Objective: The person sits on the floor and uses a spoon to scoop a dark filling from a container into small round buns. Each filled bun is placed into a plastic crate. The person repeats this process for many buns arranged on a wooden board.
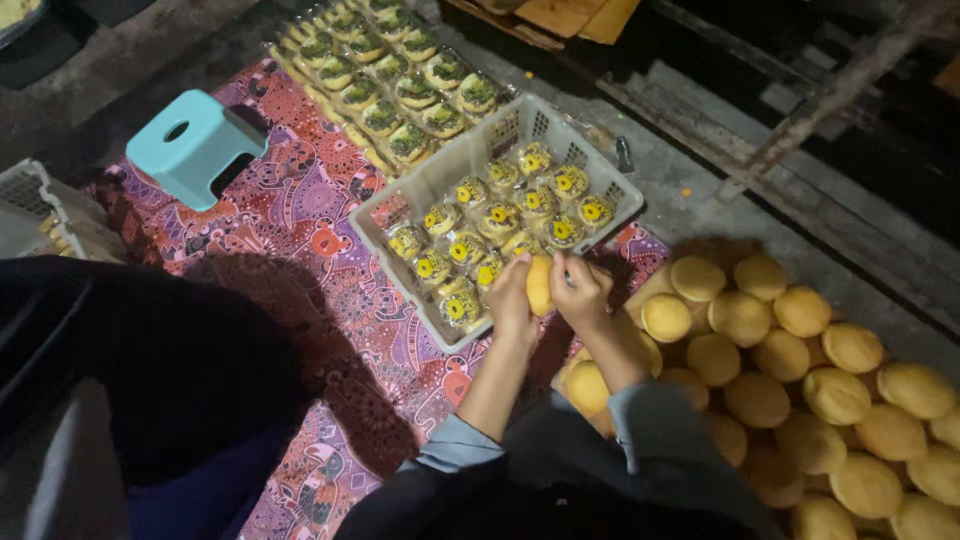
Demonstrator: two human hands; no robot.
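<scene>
Both hands, the left hand point(510, 298) and right hand point(582, 293), clasp one yellow bun point(540, 284) between them at frame centre, just over the near edge of the white crate point(470, 155) of wrapped buns point(468, 250).

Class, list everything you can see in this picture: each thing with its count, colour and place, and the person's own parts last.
Unwrapped round cakes: many, golden yellow, heaped at right on the floor.
Crate: one, white plastic, centre, on the mat.
Wrapped cakes in crate: roughly twenty, clear wrap with yellow labels.
Wrapped cakes in rows: many, greenish labels, top centre.
Stool: one, pale teal, upper left.
Mat: one, pink-purple patterned, on the floor.
Second crate: one, white, left edge.
Held cake: one, yellow, between both hands.
Left hand; right hand: grey sleeves.
</scene>
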